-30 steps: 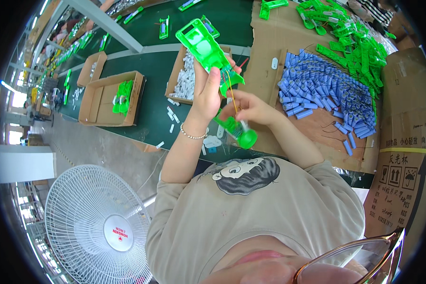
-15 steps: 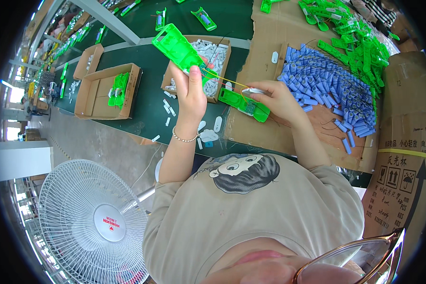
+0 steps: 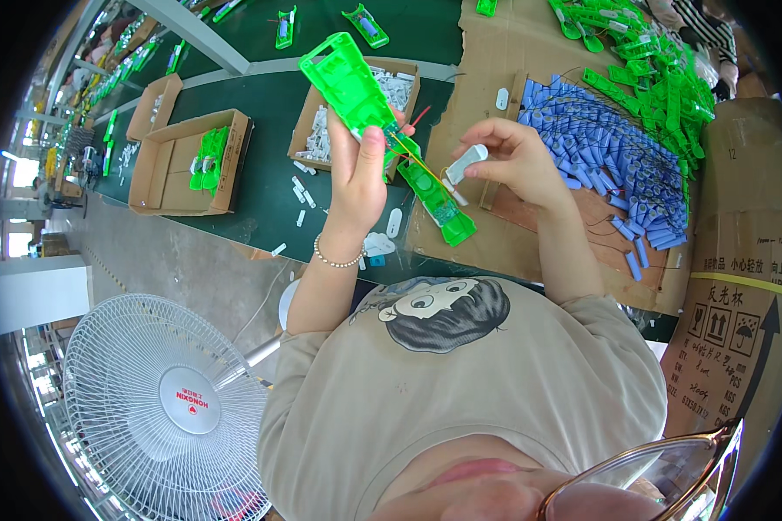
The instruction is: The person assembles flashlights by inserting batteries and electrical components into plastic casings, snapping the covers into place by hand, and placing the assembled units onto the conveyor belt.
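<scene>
My left hand (image 3: 362,174) is closed around the narrow end of a bright green plastic housing (image 3: 347,82), its hollow side facing up. A small circuit board shows beside the thumb. Yellow wires (image 3: 415,158) run from there toward a small white plastic piece (image 3: 467,163), which my right hand (image 3: 517,161) pinches between thumb and fingers. A red wire end sticks out past my left fingers. Under the wires lies a second green housing half (image 3: 443,213) with a small board in it, on the edge of the cardboard sheet (image 3: 487,52). Whether the two halves are joined I cannot tell.
A box of white parts (image 3: 317,139) stands behind my left hand. Farther left is a carton (image 3: 161,184) holding green housings. Blue cylindrical batteries (image 3: 582,143) and green housings (image 3: 660,87) are heaped at right. A fan (image 3: 182,408) and a tall carton (image 3: 738,208) flank me.
My right hand has tipped the white piece up, and its fingers have lifted and spread. My left hand has shifted slightly right with the housing. The second green half now lies more steeply.
</scene>
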Action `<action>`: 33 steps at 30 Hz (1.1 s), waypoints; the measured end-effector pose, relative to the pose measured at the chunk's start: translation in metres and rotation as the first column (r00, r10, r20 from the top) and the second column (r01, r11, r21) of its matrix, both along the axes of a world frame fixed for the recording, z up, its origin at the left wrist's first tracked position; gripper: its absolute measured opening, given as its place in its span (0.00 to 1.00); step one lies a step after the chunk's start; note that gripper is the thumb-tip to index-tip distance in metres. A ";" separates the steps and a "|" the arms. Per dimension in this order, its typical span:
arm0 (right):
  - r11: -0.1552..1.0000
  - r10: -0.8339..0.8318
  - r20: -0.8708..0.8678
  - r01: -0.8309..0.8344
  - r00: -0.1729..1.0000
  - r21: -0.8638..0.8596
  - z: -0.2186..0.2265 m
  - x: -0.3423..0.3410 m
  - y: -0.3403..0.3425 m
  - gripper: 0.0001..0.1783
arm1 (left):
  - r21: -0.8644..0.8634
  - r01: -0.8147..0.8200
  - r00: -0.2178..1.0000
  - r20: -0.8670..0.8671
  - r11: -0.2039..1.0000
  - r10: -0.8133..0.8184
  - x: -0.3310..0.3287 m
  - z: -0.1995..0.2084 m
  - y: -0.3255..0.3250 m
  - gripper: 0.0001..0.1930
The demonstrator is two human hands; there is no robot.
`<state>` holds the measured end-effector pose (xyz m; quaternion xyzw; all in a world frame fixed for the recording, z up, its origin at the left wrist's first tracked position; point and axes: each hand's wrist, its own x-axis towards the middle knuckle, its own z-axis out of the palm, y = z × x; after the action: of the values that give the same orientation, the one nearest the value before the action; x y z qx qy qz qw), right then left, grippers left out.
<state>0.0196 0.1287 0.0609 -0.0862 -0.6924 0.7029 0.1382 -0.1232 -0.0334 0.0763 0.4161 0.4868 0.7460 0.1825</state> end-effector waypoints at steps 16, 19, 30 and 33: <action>0.931 -0.044 -0.015 0.036 0.999 -0.364 -0.029 -0.017 -0.028 0.15 | 0.038 -0.059 0.995 -0.082 0.998 0.062 0.008 0.001 -0.003 0.21; 0.902 -0.064 -0.047 0.038 0.997 -0.429 -0.033 -0.016 -0.027 0.15 | -0.002 -0.031 0.995 -0.091 1.000 0.030 0.008 -0.003 -0.004 0.20; 0.955 0.019 0.020 -0.012 1.000 -0.298 -0.041 -0.012 -0.021 0.19 | -0.006 0.041 0.997 0.062 0.999 -0.041 0.011 -0.016 0.014 0.19; 0.991 0.122 0.052 -0.119 0.991 -0.060 -0.034 -0.009 -0.019 0.19 | 0.037 0.022 1.000 0.005 0.999 -0.022 0.007 -0.016 0.018 0.19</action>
<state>0.0110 0.1093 0.0265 -0.0678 -0.6797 0.7266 0.0737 -0.1160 -0.0157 0.0605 0.4228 0.4677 0.7540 0.1843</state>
